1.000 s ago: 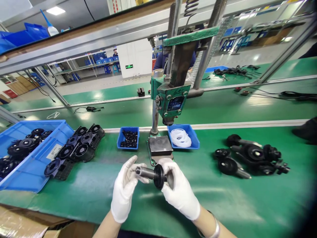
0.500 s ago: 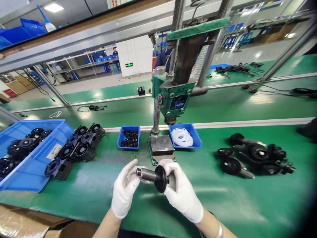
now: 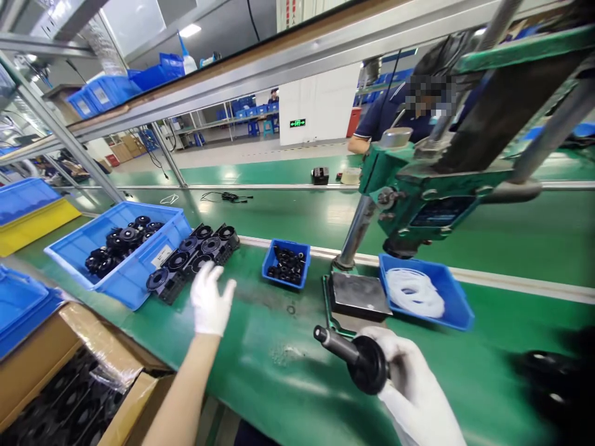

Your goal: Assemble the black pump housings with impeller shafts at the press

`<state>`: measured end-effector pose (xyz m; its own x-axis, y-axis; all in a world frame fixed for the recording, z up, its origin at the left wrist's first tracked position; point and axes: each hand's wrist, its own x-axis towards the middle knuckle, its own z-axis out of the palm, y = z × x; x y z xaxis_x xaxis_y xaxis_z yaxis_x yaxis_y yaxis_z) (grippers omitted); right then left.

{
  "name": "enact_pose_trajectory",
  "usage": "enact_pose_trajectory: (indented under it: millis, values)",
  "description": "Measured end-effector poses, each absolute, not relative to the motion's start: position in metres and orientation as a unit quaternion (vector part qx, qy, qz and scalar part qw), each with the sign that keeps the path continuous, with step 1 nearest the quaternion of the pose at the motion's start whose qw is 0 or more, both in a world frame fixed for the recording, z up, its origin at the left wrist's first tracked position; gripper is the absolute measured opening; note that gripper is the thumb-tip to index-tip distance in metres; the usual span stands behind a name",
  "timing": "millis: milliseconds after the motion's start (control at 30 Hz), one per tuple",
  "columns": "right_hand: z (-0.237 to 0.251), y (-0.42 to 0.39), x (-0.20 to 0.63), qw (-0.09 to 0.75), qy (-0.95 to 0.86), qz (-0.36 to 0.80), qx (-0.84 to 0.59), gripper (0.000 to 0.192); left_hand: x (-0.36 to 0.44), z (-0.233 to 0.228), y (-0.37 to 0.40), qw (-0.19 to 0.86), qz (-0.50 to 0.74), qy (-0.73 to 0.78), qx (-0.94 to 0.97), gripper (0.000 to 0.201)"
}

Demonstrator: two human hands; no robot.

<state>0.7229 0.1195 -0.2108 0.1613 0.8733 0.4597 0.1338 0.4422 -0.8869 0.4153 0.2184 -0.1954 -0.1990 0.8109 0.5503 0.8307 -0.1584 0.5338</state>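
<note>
Shaft part (image 3: pixel 357 359) inside right hand (image 3: pixel 413 384) grip

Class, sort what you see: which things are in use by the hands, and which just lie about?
In use:
- right hand gripping black shaft part
- left hand open, nearest the black housings

Lying about:
- white rings bin
- yellow tray
- cardboard box

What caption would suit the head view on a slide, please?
Gloved right hand grips a black shaft part while the left hand reaches toward black housings.

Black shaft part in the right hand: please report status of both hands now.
Right hand grips black shaft part. Left hand open, fingers spread, reaching beside row of black housings. Nothing between them.
</note>
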Motion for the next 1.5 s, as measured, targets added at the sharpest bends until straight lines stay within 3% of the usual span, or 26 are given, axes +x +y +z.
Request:
enact_pose_trajectory:
  millis: [67,133,200,300,400,500,533,600,767,967,1200,1400,1500]
  values:
    - [-0.215,0.119,0.726,0.627,-0.564,0.312,-0.437,0.030,0.378,-0.185,0.237,0.140,-0.278,-0.741,-0.595,0.045]
    - [-0.218,0.117,0.728,0.625,-0.555,0.332,-0.437,0.031,0.353,-0.174,0.249,0.174,-0.126,-0.753,-0.622,0.037]
    - [-0.219,0.114,0.730,0.624,-0.544,0.346,-0.441,0.032,0.344,-0.167,0.254,0.169,-0.054,-0.729,-0.661,0.026]
    - [-0.215,0.106,0.732,0.633,-0.517,0.366,-0.445,0.035,0.355,-0.168,0.246,0.133,-0.030,-0.657,-0.742,0.014]
    - [-0.211,0.099,0.738,0.659,-0.483,0.379,-0.434,0.040,0.383,-0.182,0.226,0.022,-0.031,-0.538,-0.842,0.025]
    - [-0.209,0.094,0.746,0.687,-0.457,0.377,-0.421,0.044,0.419,-0.196,0.202,-0.067,-0.056,-0.480,-0.873,0.023]
    - [-0.208,0.093,0.748,0.694,-0.450,0.375,-0.419,0.045,0.432,-0.198,0.194,-0.076,-0.055,-0.469,-0.878,0.032]
    - [-0.207,0.090,0.752,0.705,-0.437,0.372,-0.417,0.046,0.459,-0.197,0.182,-0.077,-0.024,-0.444,-0.892,0.048]
    - [-0.204,0.083,0.755,0.734,-0.394,0.396,-0.386,0.047,0.511,-0.177,0.168,-0.069,0.073,-0.405,-0.909,0.021]
    - [-0.204,0.079,0.756,0.761,-0.300,0.494,-0.295,0.043,0.528,-0.172,0.164,-0.041,0.115,-0.395,-0.910,0.025]
    - [-0.200,0.075,0.759,0.761,-0.310,0.502,-0.269,0.040,0.516,-0.176,0.170,-0.104,0.020,-0.402,-0.909,0.019]
    - [-0.200,0.067,0.755,0.707,-0.447,0.400,-0.374,0.033,0.511,-0.183,0.156,-0.409,-0.449,-0.430,-0.668,0.021]
    - [-0.205,0.064,0.744,0.681,-0.477,0.407,-0.377,0.027,0.522,-0.191,0.146,-0.501,-0.556,-0.376,-0.545,0.022]
